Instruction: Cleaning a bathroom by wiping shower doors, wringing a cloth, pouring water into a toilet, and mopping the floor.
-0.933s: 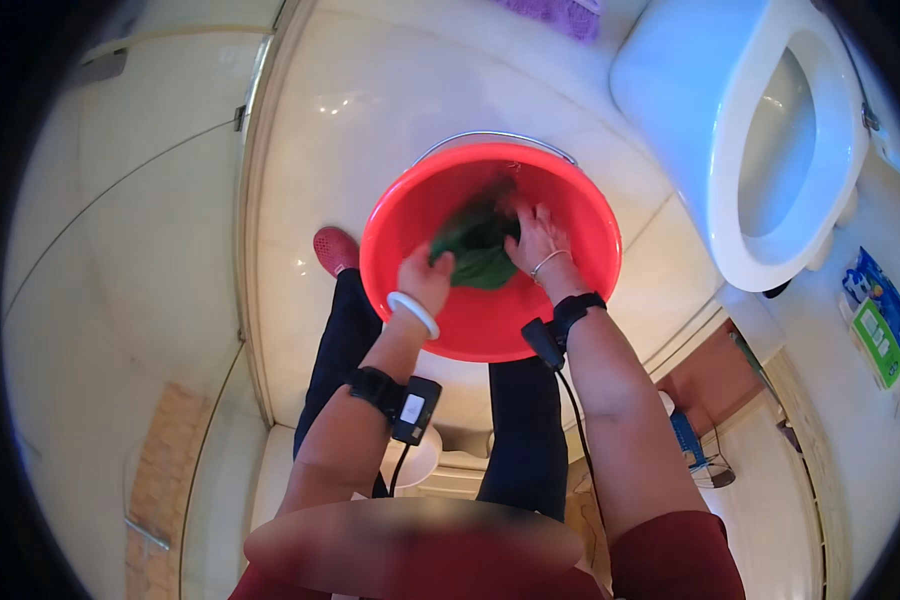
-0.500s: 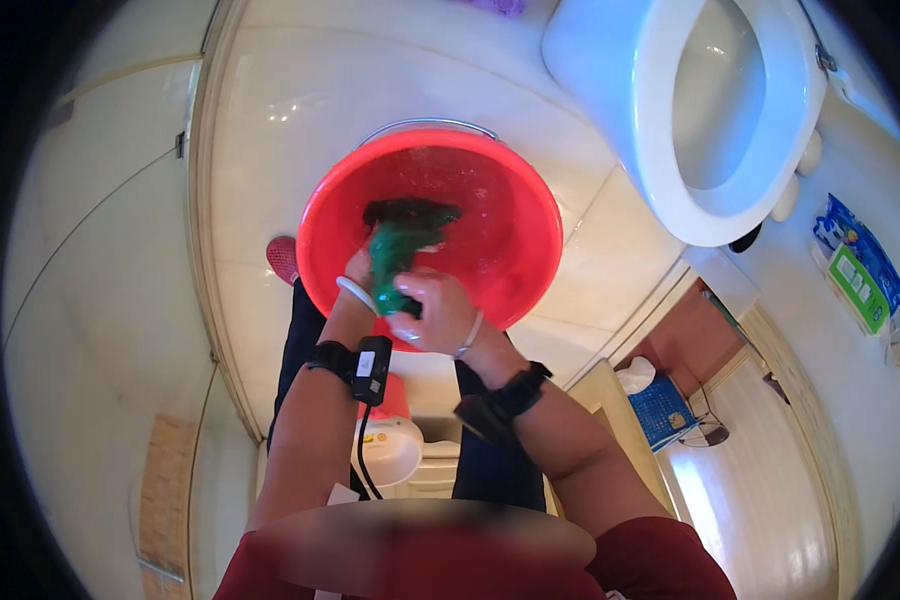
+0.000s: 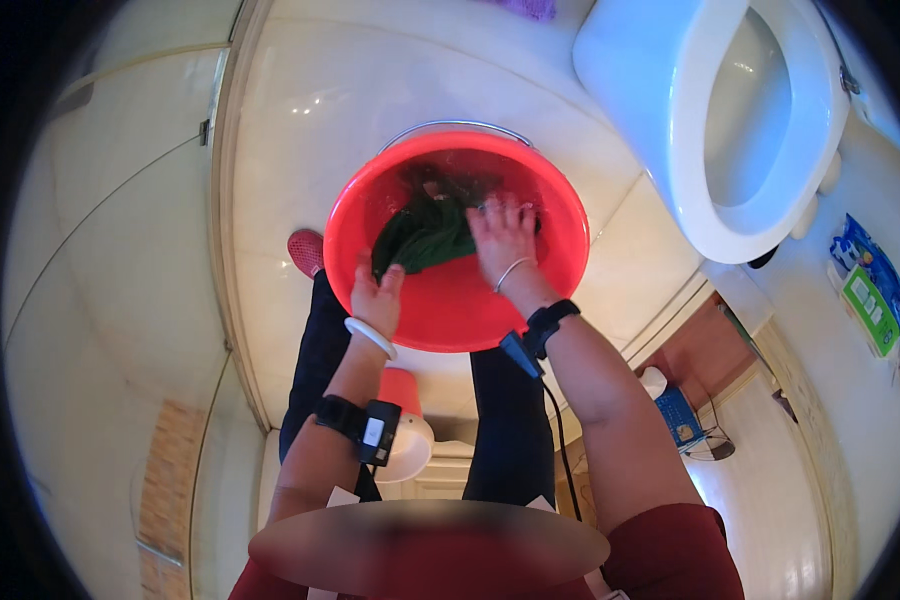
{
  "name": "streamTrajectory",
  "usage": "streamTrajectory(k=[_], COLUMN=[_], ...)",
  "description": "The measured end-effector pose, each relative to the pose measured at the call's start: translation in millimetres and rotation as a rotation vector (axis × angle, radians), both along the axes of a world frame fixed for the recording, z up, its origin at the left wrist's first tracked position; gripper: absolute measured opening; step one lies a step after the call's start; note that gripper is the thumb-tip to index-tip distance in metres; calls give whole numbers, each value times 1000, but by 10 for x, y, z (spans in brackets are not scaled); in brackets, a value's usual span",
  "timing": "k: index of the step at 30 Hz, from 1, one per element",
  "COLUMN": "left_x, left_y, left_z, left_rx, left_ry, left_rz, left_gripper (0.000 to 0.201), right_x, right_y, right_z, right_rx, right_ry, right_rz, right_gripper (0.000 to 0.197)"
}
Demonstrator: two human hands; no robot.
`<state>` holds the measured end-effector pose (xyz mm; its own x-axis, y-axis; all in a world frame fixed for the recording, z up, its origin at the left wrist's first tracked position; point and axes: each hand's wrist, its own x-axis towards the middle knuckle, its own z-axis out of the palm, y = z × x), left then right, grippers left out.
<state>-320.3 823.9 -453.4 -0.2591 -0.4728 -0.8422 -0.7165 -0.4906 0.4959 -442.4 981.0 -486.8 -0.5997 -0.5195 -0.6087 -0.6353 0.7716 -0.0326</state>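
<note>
Green cloth point(image 3: 425, 238) is located inside the red bucket point(image 3: 460, 315), in its left and far part, bunched and spread between the two hands. Left hand point(image 3: 378, 300): the cloth's near left end is lain between thumb and fingers at the bucket's left wall; whether it is pinched firmly cannot be told. Right hand point(image 3: 506, 240): set to the right of the green folds, back upward, fingers extended and unclenched over the dark far right portion of the cloth. The right palm is hidden from view, so contact beneath it is not established. The far end of the cloth is darkened and blurred, its outline hard to separate from the water. The white toilet point(image 3: 660, 130), far right, is cut off by the upper edge.
</note>
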Motion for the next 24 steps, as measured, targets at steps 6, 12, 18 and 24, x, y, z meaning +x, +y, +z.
streamTrajectory(k=[6,12,18,24], left_x=[-256,-574,-543,-486], left_y=[100,-140,-55,123], left_z=[-3,59,-43,269], left_rx=[123,408,1115,1293], left_ry=[145,-241,206,140], left_rz=[42,107,463,504], left_gripper=[62,60,58,41], right_x=[47,-220,-179,-73], right_y=[-181,-191,-254,-64], right_z=[-490,-80,975,1012], right_rx=[-122,-455,-1128,-1128], right_ry=[-258,-588,-962,-1705], right_rz=[-79,-415,-292,-666], right_gripper=[36,19,13,13])
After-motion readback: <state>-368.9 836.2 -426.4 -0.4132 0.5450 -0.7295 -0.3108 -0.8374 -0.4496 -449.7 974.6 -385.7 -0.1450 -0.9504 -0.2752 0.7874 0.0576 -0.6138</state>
